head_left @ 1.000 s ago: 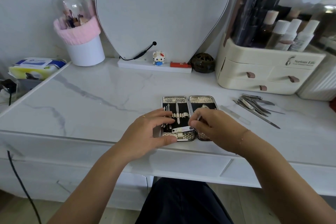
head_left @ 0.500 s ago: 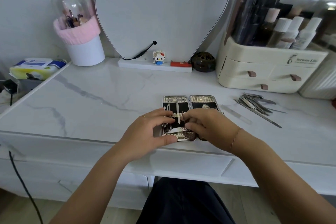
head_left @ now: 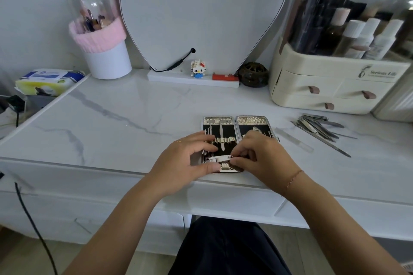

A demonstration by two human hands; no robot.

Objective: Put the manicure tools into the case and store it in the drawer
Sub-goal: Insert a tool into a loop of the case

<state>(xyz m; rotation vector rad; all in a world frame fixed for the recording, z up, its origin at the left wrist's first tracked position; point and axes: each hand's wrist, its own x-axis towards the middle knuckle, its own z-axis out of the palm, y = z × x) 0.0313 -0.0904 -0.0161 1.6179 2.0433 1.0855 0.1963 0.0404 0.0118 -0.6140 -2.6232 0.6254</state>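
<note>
The nail clipper (head_left: 220, 158) lies crosswise, long axis left to right, over the near end of the open case (head_left: 252, 120) on the counter (head_left: 125, 123). The right hand (head_left: 263, 156) fingers pinch its right end. The left hand (head_left: 181, 161) grips the case's left edge. Loose tools (head_left: 319, 128) lie to the right.

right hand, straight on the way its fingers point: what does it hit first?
The right hand pinches the nail clipper over the open case; straight on, leftward, it would likely meet the left hand next, though depth is unclear.
</note>
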